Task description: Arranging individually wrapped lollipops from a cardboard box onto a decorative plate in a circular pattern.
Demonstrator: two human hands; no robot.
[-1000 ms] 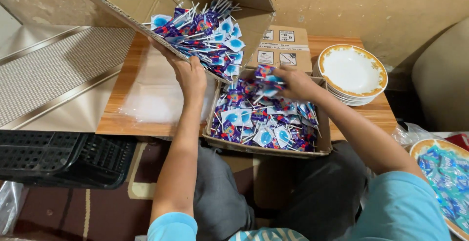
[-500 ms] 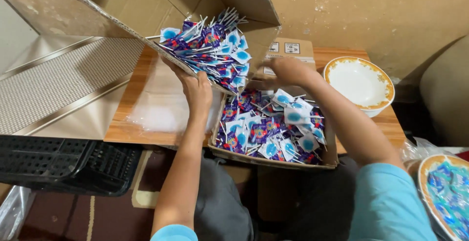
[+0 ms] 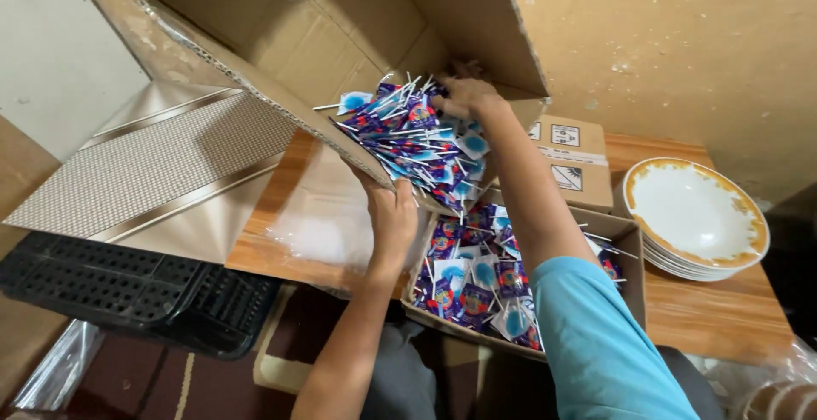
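Note:
A large cardboard box [image 3: 340,37] is tipped on its side above the table, its mouth facing me. My left hand [image 3: 393,216] grips the box's lower edge from below. A heap of wrapped lollipops [image 3: 417,143] in blue and purple wrappers with white sticks lies at the mouth of the tipped box. My right hand [image 3: 466,97] reaches into the box and rests on the top of that heap. Below, a shallow cardboard tray [image 3: 625,241] holds several more lollipops [image 3: 472,284] of the same kind.
A stack of white bowls with gold rims [image 3: 696,216] stands at the right of the wooden table [image 3: 723,318]. A smaller sealed carton [image 3: 574,160] sits behind the tray. A black plastic crate [image 3: 128,288] lies at the lower left, beside a metallic panel [image 3: 162,165].
My right hand has risen from the lollipops in the tray up into the tipped box. The box has been tipped further toward me, and my view has moved closer.

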